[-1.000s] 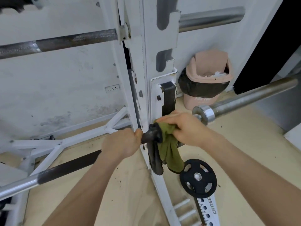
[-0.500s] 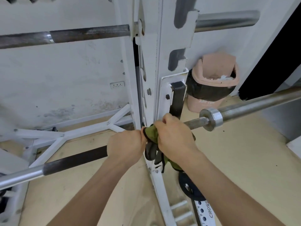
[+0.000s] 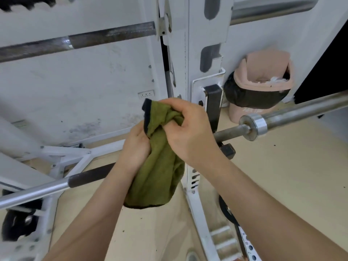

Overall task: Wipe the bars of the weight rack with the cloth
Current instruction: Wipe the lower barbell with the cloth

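Note:
A green cloth [image 3: 160, 170] with a dark hem hangs bunched between both my hands, in front of the white rack upright [image 3: 180, 59]. My left hand [image 3: 136, 147] grips its left side and my right hand [image 3: 190, 132] pinches its top. The lower barbell [image 3: 293, 117] runs from lower left to right behind my hands, with its steel collar at the right. A second, rusty bar [image 3: 94, 39] rests higher on the rack. The cloth is held off the bar.
A pink bin [image 3: 263, 85] with a black liner stands by the wall behind the upright. A black weight plate [image 3: 227, 211] lies on the wooden floor beside the rack's foot. White base struts [image 3: 75, 157] spread at the left.
Both hands have come off the lower bar and lifted the cloth up in front of the upright. The cloth, earlier wrapped on the bar, now hangs free between them.

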### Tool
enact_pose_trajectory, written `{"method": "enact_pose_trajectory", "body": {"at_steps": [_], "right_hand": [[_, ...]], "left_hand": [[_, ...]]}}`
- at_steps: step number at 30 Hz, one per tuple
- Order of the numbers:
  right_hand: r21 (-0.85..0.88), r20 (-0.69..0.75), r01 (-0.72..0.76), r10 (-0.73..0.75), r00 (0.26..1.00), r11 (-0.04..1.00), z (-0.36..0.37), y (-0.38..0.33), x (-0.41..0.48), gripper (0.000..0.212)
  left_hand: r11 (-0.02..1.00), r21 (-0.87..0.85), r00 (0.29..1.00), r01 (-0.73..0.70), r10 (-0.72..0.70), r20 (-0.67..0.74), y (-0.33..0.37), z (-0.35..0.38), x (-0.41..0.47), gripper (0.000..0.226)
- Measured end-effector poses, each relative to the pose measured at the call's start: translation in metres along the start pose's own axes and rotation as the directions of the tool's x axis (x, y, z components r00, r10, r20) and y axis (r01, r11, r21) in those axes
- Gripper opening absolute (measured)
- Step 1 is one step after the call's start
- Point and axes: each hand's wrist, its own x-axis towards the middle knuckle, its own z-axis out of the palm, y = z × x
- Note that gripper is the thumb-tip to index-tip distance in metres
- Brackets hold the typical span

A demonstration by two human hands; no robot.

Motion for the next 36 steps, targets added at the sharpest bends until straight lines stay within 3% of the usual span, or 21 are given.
{"method": "enact_pose_trajectory", "body": {"at_steps": [2,3,5,6,7,9,11,12,14,17,18,20,22,25,27,30,33,35,36], "right_hand": [[-0.261,0.054,0.131,-0.121,0.991,0.956,-0.008,0.012,-0.002,0.04],[-0.437,0.149,0.147,-0.089,0.985,0.887,-0.015,0.022,-0.004,0.044],[-0.718,0.354,0.128,0.201,0.914,0.684,-0.029,0.042,-0.009,0.053],[-0.747,0.406,0.101,0.332,0.851,0.657,-0.037,0.049,-0.014,0.06],[-0.701,0.435,0.046,0.376,0.818,0.712,-0.044,0.053,-0.018,0.063],[-0.509,0.332,-0.076,0.277,0.902,0.858,-0.058,0.056,-0.025,0.052],[-0.503,0.103,-0.136,0.216,0.971,0.854,-0.074,0.067,-0.025,0.043],[-0.568,0.049,-0.154,0.22,0.974,0.809,-0.081,0.071,-0.025,0.043],[-0.721,0.075,-0.154,0.297,0.952,0.675,-0.087,0.079,-0.027,0.043],[-0.928,0.158,0.017,0.35,0.923,0.373,-0.072,0.077,-0.031,0.034],[-0.939,0.172,0.063,0.306,0.936,0.337,-0.064,0.071,-0.032,0.029],[-0.922,0.183,0.105,0.182,0.966,0.372,-0.049,0.06,-0.033,0.02],[-0.892,0.201,0.148,0.082,0.976,0.426,-0.036,0.058,-0.033,0.026],[-0.862,0.286,0.181,0.159,0.945,0.473,-0.019,0.063,-0.034,0.045],[-0.848,0.324,0.224,0.136,0.936,0.48,-0.012,0.067,-0.035,0.043],[-0.803,0.307,0.238,0.037,0.951,0.547,-0.014,0.074,-0.035,0.032],[-0.769,0.232,0.192,-0.014,0.973,0.609,-0.024,0.076,-0.036,0.023],[-0.742,0.117,0.069,0.027,0.993,0.667,-0.037,0.079,-0.038,0.021],[-0.66,0.038,-0.048,0.097,0.995,0.75,-0.045,0.079,-0.038,0.021]], "left_hand": [[0.999,0.047,0.999,0.01,-0.012,0.039,0.003,-0.006,0.003,0.032],[0.996,0.087,0.999,-0.017,0.013,0.049,0.001,-0.006,0.004,0.03],[0.964,0.206,0.986,-0.165,0.162,0.031,-0.004,-0.001,0.001,0.02],[0.917,0.318,0.969,-0.239,0.246,0.017,-0.009,0.004,-0.003,0.028],[0.85,0.429,0.948,-0.305,0.315,0.05,-0.014,0.012,-0.007,0.041],[0.662,0.639,0.917,-0.393,0.329,0.223,-0.021,0.033,-0.016,0.062],[0.462,0.775,0.902,-0.43,0.259,0.346,-0.029,0.054,-0.02,0.08],[0.397,0.812,0.902,-0.429,0.236,0.361,-0.032,0.063,-0.018,0.086],[0.317,0.863,0.915,-0.394,0.226,0.335,-0.035,0.075,-0.011,0.088],[0.218,0.906,0.922,-0.362,0.229,0.313,-0.03,0.08,0.001,0.067],[0.193,0.913,0.921,-0.361,0.226,0.316,-0.029,0.077,0.003,0.059],[0.152,0.925,0.926,-0.347,0.211,0.313,-0.035,0.061,0.002,0.044],[0.118,0.952,0.947,-0.283,0.19,0.258,-0.047,0.031,-0.005,0.032],[0.106,0.979,0.98,-0.176,0.116,0.163,-0.061,-0.016,-0.018,0.029],[0.129,0.978,0.984,-0.164,0.09,0.153,-0.065,-0.031,-0.019,0.029],[0.141,0.956,0.962,-0.259,0.127,0.242,-0.054,-0.014,-0.013,0.026],[0.16,0.904,0.901,-0.397,0.253,0.351,-0.042,0.037,-0.011,0.03],[0.231,0.863,0.883,-0.449,0.263,0.389,-0.031,0.059,-0.01,0.036],[0.282,0.84,0.881,-0.464,0.245,0.404,-0.025,0.06,-0.009,0.038]]}}
